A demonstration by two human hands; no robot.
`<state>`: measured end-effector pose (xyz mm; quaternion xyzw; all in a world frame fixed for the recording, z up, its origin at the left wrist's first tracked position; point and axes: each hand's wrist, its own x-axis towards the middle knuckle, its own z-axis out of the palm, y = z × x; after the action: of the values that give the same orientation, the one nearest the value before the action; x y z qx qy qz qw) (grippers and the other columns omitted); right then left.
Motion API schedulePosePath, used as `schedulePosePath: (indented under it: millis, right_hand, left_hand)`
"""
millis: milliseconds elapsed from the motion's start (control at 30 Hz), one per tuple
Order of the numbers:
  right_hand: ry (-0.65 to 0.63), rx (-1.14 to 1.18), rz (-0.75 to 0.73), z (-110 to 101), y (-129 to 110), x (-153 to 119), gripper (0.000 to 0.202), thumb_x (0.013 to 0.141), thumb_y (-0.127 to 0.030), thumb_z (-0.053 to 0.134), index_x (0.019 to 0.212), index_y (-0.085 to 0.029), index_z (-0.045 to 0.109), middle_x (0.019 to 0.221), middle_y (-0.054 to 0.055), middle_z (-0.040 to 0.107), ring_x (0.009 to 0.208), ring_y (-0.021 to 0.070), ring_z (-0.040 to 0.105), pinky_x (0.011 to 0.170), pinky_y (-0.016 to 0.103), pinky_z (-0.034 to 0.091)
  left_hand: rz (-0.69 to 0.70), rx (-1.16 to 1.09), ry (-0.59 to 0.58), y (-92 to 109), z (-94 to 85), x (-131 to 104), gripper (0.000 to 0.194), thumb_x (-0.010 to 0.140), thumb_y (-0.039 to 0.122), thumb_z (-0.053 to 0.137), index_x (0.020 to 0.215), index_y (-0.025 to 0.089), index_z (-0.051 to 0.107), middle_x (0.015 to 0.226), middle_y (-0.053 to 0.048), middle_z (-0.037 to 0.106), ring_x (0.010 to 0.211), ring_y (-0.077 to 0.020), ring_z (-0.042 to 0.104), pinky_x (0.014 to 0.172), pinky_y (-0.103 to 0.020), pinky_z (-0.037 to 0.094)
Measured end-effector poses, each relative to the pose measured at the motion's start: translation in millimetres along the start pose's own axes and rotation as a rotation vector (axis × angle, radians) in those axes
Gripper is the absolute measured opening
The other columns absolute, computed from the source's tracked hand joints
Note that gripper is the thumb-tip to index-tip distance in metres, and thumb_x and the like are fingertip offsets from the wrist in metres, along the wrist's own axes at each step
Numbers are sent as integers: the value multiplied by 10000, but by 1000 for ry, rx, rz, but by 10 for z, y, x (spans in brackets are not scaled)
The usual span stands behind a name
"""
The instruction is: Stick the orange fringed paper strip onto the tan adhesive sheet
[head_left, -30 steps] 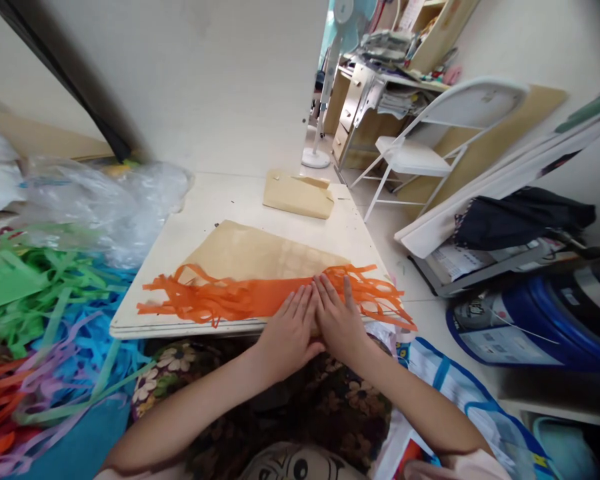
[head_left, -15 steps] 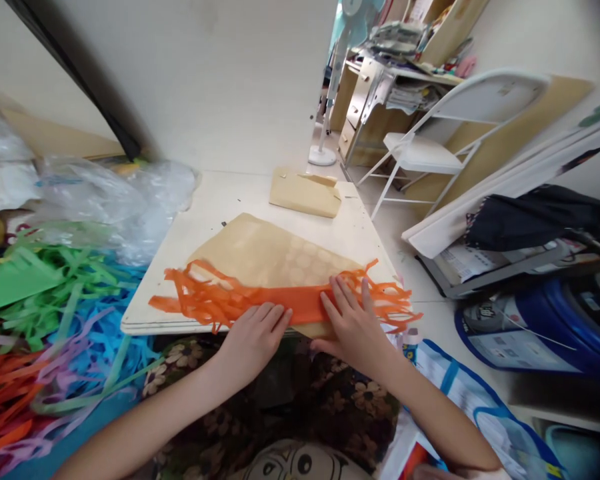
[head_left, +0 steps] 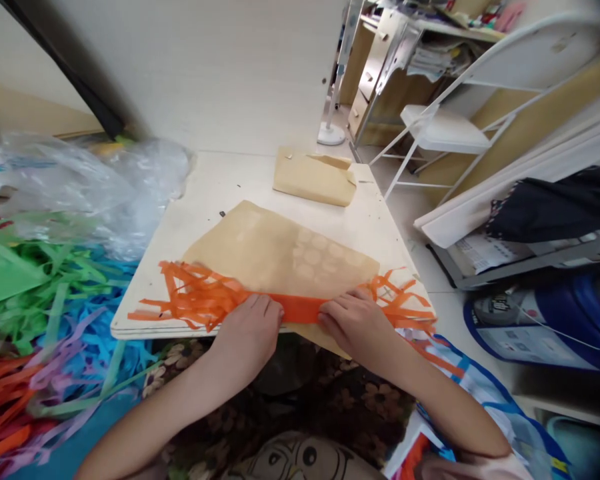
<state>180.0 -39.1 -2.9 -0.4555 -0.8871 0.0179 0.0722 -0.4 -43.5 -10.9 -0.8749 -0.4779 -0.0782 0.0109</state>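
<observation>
An orange tissue-paper tassel point(head_left: 303, 309) lies crosswise near the front edge of the white table point(head_left: 215, 180), its middle band flat and its cut strips fanning out at both ends. My left hand point(head_left: 253, 327) has its fingers curled over the left end of the band. Gripping the right end is my right hand point(head_left: 353, 320), fingers bent, thumb hidden beneath. Under the tassel is a sheet of brown paper point(head_left: 275, 247) with pale round marks on its right part; one corner sticks out past the table's front edge.
A folded brown paper piece point(head_left: 313, 179) lies at the table's back. Green, blue, purple and orange paper strips point(head_left: 80, 320) heap up at left, below clear plastic bags point(head_left: 115, 187). On the right stand a white folding chair point(head_left: 445, 130) and a blue bucket point(head_left: 575, 320).
My right hand has gone from fingers spread flat on the band to fingers curled round it. My left fingers have curled in more. The camera view has tilted slightly downward.
</observation>
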Motion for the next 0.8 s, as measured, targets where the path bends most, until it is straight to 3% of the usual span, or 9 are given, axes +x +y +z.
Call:
schedulePosePath:
  millis: [100,267,800]
  right_hand:
    - [-64,-1,59,-27,96,-23,191,775,-163,437,614,-143,537,561,-5,568,534,108,496,596,241,300]
    - [-28,-193,126,14,166,-37,269,794,-197,402,551,-148,507,475,4,534,453,118,480,527,249,272]
    - [-25,-319,175,44,70,-30,264,782,-214,419,530,-155,472,454,5,512,437,130,463,546,277,294]
  left_hand:
    - [-63,55,-36,-37,-14,61,252,796,173,329,645,129,525,599,-57,539,581,-171,511,513,-271,405]
    - [-123,167,-62,-26,17,117,230,792,186,347,638,130,509,588,-59,525,564,-175,515,477,-257,368]
    - [-182,278,-75,-6,10,185,321,816,254,324,600,110,513,542,-87,525,506,-193,520,367,-232,271]
